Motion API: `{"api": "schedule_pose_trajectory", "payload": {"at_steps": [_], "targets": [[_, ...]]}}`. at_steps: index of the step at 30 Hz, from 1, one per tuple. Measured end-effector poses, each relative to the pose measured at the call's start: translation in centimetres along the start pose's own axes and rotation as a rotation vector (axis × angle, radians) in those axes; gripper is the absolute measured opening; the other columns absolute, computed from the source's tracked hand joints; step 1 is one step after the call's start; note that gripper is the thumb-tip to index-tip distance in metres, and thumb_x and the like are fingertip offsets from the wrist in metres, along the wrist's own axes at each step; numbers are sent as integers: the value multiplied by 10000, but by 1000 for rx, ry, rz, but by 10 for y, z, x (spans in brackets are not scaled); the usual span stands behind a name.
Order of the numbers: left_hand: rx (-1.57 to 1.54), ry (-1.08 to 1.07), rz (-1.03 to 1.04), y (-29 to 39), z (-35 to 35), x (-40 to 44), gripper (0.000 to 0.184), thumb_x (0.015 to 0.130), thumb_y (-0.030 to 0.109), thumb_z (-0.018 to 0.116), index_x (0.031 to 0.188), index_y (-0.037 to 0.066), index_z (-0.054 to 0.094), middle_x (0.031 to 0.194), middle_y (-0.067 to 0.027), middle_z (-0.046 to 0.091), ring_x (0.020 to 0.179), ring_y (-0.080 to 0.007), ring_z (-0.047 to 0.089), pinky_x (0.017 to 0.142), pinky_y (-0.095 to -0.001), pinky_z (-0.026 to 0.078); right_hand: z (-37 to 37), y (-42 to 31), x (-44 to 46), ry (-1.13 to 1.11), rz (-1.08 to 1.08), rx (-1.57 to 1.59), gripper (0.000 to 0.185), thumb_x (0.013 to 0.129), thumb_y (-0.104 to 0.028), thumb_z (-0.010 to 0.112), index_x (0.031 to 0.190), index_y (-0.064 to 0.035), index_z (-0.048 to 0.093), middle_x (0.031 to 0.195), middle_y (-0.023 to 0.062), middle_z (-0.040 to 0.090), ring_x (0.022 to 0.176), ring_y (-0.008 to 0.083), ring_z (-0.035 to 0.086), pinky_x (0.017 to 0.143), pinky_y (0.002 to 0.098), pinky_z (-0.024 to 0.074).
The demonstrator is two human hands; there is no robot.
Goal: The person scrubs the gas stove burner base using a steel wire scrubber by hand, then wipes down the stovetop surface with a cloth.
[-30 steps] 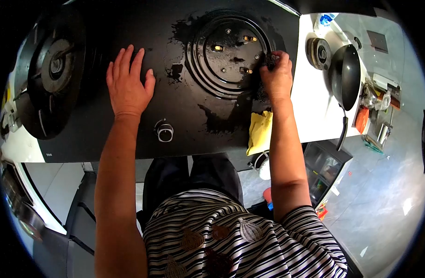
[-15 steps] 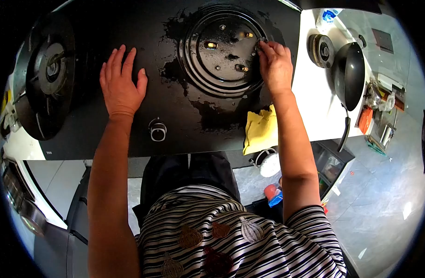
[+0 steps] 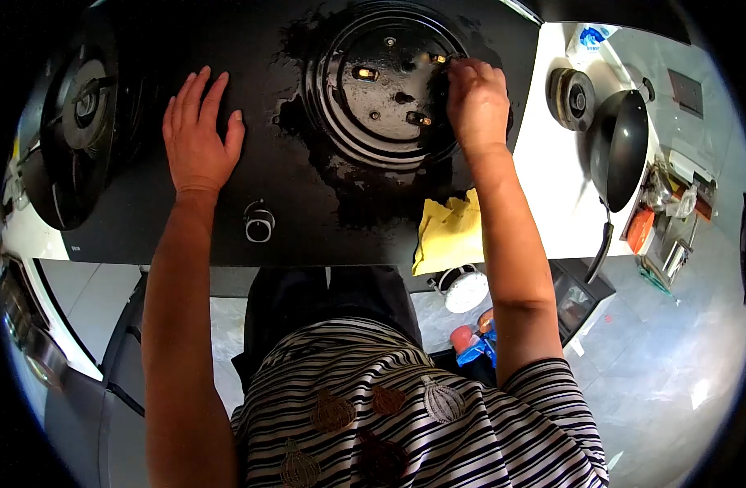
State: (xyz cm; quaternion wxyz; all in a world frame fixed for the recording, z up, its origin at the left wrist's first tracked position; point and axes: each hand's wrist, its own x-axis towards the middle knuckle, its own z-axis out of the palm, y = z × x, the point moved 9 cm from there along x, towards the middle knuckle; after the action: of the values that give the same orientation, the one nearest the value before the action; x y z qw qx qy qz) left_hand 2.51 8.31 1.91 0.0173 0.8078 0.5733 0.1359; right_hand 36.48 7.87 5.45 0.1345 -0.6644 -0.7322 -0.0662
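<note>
My left hand (image 3: 200, 138) lies flat on the black glass cooktop (image 3: 251, 175), fingers stretched out and slightly spread, holding nothing. At the right side of the round burner recess (image 3: 377, 154), my right hand (image 3: 479, 106) has its fingers bent and pressed together, tips down. Whatever they pinch, if anything, is hidden under the hand. The recess is wet, with its burner parts off and brass-coloured fittings (image 3: 366, 74) showing inside. Wet patches surround it. A yellow cloth (image 3: 448, 234) drapes over the cooktop's front edge beside my right forearm.
At the left stands another burner with its pan support (image 3: 86, 106). A control knob (image 3: 260, 226) sits near the front edge. On the white counter (image 3: 540, 163) to the right are a round burner part (image 3: 571, 99) and a black wok (image 3: 620, 150), its handle pointing toward me.
The whole view has shifted slightly. My right hand has turned a little, and its fingertips are now more hidden at the recess rim. My left hand stays flat on the cooktop.
</note>
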Motion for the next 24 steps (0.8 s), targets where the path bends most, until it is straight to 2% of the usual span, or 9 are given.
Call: {"api": "schedule_pose_trajectory", "payload": {"at_steps": [2, 4, 6, 8, 10, 12, 17, 20, 24], "targets": [[-8, 2, 0, 1, 0, 1, 507, 950, 272, 551, 1445, 204, 463, 1522, -45, 399, 1428, -265, 338, 1177, -494, 236, 3, -17, -14, -43, -189, 71, 140, 795, -15, 632, 906, -62, 702, 989, 96, 670, 909, 304, 604, 780, 385, 539], [19, -14, -17, 0, 1, 1, 503, 952, 270, 548, 1444, 208, 465, 1523, -37, 400, 1428, -261, 339, 1178, -486, 238, -4, -35, -22, -69, -238, 96, 242, 764, 2, 622, 969, -83, 719, 1031, 50, 680, 931, 272, 605, 784, 378, 539], [1, -2, -14, 0, 0, 0, 502, 952, 269, 548, 1444, 210, 465, 1523, -37, 401, 1428, -261, 340, 1178, -487, 239, -8, -19, -11, -70, -249, 132, 289, 757, -6, 624, 1015, -95, 721, 1048, 48, 683, 936, 274, 599, 796, 370, 535], [-17, 11, -8, 0, -3, 0, 502, 953, 268, 549, 1444, 212, 465, 1523, -36, 401, 1427, -262, 342, 1177, -488, 241, -2, 5, -3, -28, -45, 10, 296, 750, 1, 610, 1014, -80, 718, 1053, 55, 682, 928, 279, 597, 811, 364, 529], [-10, -2, -5, 0, -2, 1, 500, 955, 268, 549, 1445, 210, 465, 1522, -36, 403, 1426, -264, 344, 1176, -492, 244, 0, -5, -2, -42, -118, 45, 288, 754, 2, 611, 1004, -84, 723, 1046, 57, 681, 916, 284, 603, 789, 370, 537], [-12, 3, -4, 0, -2, 1, 498, 955, 266, 551, 1443, 210, 468, 1521, -36, 404, 1426, -265, 344, 1175, -494, 245, -4, -32, -14, -66, -308, 114, 290, 756, -11, 622, 1013, -95, 725, 1041, 53, 679, 918, 278, 609, 779, 363, 541], [-39, 18, -8, -1, -4, 1, 495, 951, 258, 561, 1437, 208, 478, 1517, -35, 408, 1422, -266, 349, 1174, -491, 249, -10, -28, -15, -95, -240, 257, 343, 717, 38, 655, 1029, -90, 716, 1060, 40, 655, 922, 273, 598, 795, 373, 535], [-25, 2, -20, -3, -2, -1, 491, 950, 252, 562, 1433, 207, 484, 1514, -36, 414, 1417, -268, 358, 1172, -493, 251, -3, -31, -15, -76, -130, 176, 354, 712, 43, 659, 1038, -85, 712, 1099, 29, 628, 950, 282, 580, 813, 385, 524], [-15, 32, -11, -1, -4, 2, 488, 924, 256, 580, 1406, 210, 511, 1495, -21, 435, 1407, -245, 373, 1175, -470, 257, 6, -40, -3, -96, -222, 74, 324, 765, -21, 642, 1056, -138, 724, 1126, 35, 605, 988, 278, 558, 825, 357, 501]]}}
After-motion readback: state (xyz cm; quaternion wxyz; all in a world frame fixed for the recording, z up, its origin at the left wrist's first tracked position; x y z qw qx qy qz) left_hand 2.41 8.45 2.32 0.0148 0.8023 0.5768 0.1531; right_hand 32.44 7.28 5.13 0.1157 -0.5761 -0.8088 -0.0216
